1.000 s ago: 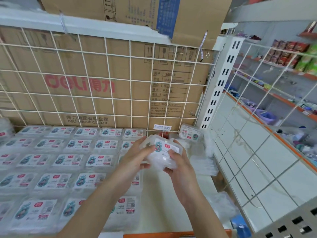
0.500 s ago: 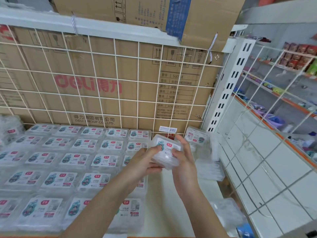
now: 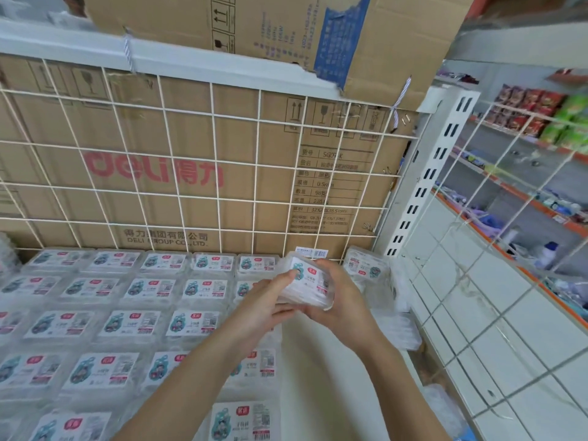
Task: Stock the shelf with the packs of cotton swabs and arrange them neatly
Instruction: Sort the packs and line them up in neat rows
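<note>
Above the bare right strip of the shelf (image 3: 318, 361), left hand (image 3: 264, 302) and right hand (image 3: 345, 302) clamp one pack (image 3: 307, 286) between them; dropped skewed, it could nudge the neat rows (image 3: 140, 291) crooked.

Rows of packs (image 3: 127, 323) fill the shelf's (image 3: 321, 361) left side. A wire grid (image 3: 211, 160) stands behind them, with a box (image 3: 159, 192) behind that. One held pack (image 3: 307, 284) hangs at the back right.

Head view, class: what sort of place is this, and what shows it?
Probably a small retail shop: rows of identical cotton swab packs on a shelf, a wire grid backing it, and snack packets racked to the right.
</note>
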Motion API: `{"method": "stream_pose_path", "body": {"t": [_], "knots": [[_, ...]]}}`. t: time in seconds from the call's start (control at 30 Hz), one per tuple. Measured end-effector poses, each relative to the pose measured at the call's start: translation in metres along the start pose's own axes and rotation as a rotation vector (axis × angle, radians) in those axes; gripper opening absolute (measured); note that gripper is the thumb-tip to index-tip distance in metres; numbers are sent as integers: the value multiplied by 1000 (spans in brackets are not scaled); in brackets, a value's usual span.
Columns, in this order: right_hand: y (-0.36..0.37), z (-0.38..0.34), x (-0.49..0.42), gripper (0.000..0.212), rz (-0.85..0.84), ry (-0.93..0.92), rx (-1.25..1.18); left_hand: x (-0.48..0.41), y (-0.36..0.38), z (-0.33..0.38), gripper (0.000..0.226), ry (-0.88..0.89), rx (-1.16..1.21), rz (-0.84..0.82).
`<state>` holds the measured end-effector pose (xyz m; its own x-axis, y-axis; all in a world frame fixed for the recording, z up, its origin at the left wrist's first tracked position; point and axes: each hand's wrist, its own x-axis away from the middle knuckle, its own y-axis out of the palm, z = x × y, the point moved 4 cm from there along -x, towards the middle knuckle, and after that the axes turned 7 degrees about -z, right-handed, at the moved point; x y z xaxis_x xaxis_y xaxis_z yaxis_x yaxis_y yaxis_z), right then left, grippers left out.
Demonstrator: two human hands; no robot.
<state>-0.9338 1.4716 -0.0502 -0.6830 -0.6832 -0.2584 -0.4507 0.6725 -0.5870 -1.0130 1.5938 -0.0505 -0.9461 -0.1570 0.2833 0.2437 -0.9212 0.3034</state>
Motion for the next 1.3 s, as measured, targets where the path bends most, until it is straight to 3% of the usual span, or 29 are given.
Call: {"method": "stream_pose_path", "body": {"t": [0.1, 0.17, 0.27, 0.33, 0.43, 0.5, 0.57, 0.63, 0.77, 0.97, 1.3], "knots": [[-7, 12, -9, 69, -17, 81, -19, -4, -5, 7, 47, 3, -258, 28], [-11, 22, -15, 67, -38, 147, 47, -4, -13, 17, 45, 124, -511, 108], [-14, 34, -26, 68, -132, 254, 247, -8, -27, 29, 45, 319, -1113, 201], [-12, 38, -32, 71, -205, 275, 350, -15, -32, 26, 50, 337, -1497, 162], [-7, 36, -42, 73, -264, 255, 503, -25, -40, 12, 62, 246, -1719, 45], [-3, 36, -48, 74, -274, 247, 516, -30, -47, 2, 77, 180, -1751, -8], [1, 39, -52, 77, -294, 252, 513, -31, -51, -4, 109, 171, -1711, -27], [4, 43, -55, 79, -307, 259, 514, -32, -53, -5, 122, 174, -1696, -25], [9, 51, -58, 82, -291, 252, 558, -33, -54, -6, 105, 176, -1691, -1], [11, 52, -56, 83, -184, 203, 525, -34, -56, -8, 127, 203, -1669, 6], [15, 54, -58, 67, -98, 133, 524, -35, -56, -8, 118, 210, -1673, 14]]}}
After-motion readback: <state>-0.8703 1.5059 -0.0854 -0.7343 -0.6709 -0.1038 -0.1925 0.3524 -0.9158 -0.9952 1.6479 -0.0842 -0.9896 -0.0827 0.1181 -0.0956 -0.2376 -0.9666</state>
